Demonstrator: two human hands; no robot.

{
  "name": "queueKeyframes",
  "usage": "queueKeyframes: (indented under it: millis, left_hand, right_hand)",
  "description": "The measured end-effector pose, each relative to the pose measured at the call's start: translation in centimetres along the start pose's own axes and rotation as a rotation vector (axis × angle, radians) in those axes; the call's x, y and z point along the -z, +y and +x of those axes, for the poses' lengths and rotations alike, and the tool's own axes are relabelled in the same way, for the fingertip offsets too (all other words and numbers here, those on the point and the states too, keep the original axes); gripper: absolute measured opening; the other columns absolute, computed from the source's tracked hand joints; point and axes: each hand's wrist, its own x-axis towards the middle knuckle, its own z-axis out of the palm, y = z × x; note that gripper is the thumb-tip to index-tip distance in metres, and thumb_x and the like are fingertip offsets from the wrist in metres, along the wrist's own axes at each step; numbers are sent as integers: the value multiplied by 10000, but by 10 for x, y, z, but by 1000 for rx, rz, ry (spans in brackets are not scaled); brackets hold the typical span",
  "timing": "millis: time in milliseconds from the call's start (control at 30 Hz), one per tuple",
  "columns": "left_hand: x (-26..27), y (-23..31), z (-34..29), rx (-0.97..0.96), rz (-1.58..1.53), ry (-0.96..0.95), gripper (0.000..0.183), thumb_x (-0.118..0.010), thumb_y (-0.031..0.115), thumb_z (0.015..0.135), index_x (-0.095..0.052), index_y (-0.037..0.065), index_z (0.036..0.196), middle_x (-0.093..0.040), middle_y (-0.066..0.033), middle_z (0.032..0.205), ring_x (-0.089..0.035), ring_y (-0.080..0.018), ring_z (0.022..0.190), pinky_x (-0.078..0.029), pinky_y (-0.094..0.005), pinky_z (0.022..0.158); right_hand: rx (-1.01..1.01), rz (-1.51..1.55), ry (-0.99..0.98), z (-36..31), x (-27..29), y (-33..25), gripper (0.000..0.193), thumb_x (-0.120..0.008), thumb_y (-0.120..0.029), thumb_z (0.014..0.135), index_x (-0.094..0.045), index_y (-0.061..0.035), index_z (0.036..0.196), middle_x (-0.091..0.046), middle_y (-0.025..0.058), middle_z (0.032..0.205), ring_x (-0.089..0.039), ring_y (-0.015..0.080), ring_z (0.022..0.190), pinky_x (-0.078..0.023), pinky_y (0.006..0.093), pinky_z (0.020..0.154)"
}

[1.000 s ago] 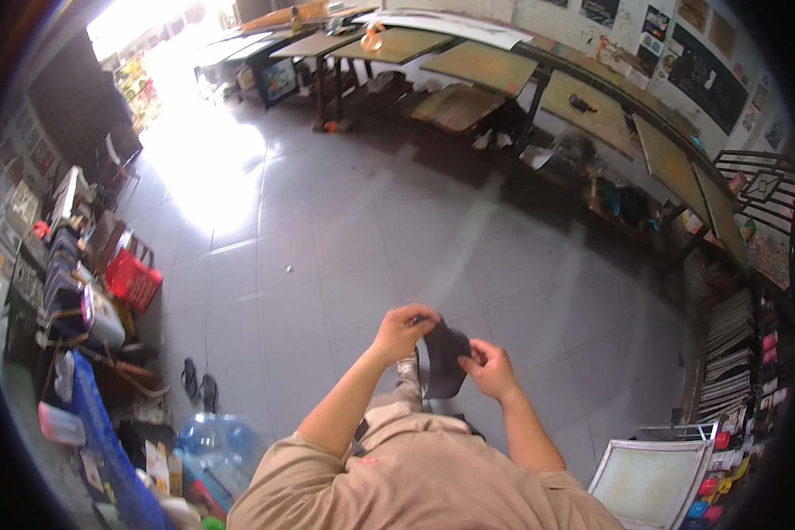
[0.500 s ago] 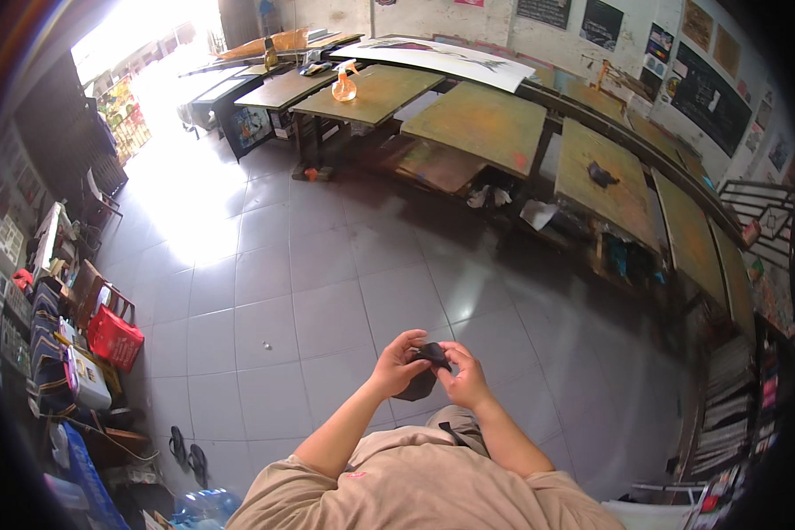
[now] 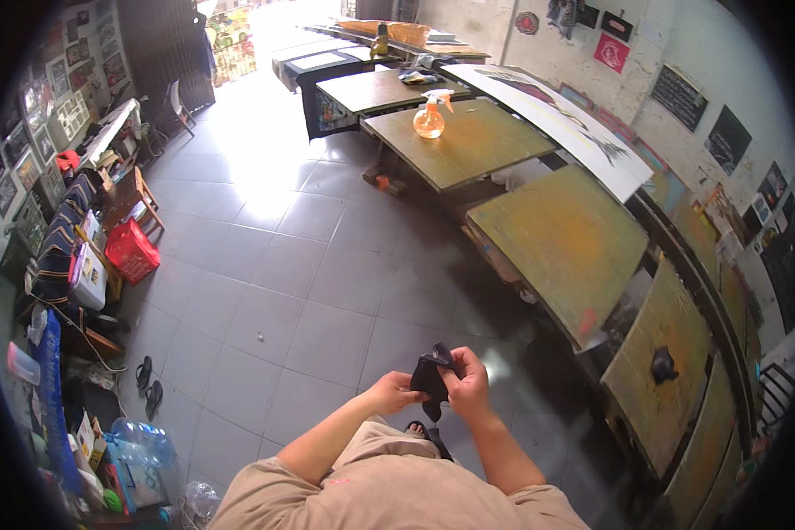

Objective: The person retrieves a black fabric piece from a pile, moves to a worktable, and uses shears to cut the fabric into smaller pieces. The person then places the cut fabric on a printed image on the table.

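Note:
A limp black piece of cloth (image 3: 430, 382) hangs between my hands in front of my body, above the tiled floor. Its shape is glove-like, but I cannot tell its exact kind. My left hand (image 3: 392, 390) pinches its left edge. My right hand (image 3: 470, 383) grips its upper right part, with the fingers closed and a bit of the cloth sticking up beside them. A narrow end dangles below. Away to the right, a crumpled black item (image 3: 663, 365) lies on a stained board table.
A row of board tables (image 3: 556, 238) runs along the right, one bearing an orange spray bottle (image 3: 429, 120). At left are a red bag (image 3: 132, 250), a wooden chair (image 3: 141, 199) and black flip-flops (image 3: 148, 389). A clear plastic bottle (image 3: 143, 442) is at lower left.
The view has swung, bringing the tables nearer on the right. The black cloth, bunched before, now hangs more spread out, and my hands are farther apart. A sandalled foot has come into view.

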Motion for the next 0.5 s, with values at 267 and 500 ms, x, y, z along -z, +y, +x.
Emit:
queueKeyframes:
  millis: [267,500]
  left_hand:
    - [105,3,17,-124,-480,481,173,-657,161,780,-651,3,853,-629,-28,755,-553,-89,730,-442,-252,679]
    - [233,-49,48,-191,-1080,929,122,-520,196,812,-572,97,860,-622,-21,817,-578,-153,801,-400,-340,750]
  right_hand:
    - [-55,3,-188,132,-18,15,143,-544,48,787,-505,-25,904,-564,1,821,-533,65,732,-433,202,673]
    - [3,105,-119,285,-79,8,256,-582,-22,786,-473,-29,1017,-597,59,876,-564,103,733,-455,243,644]
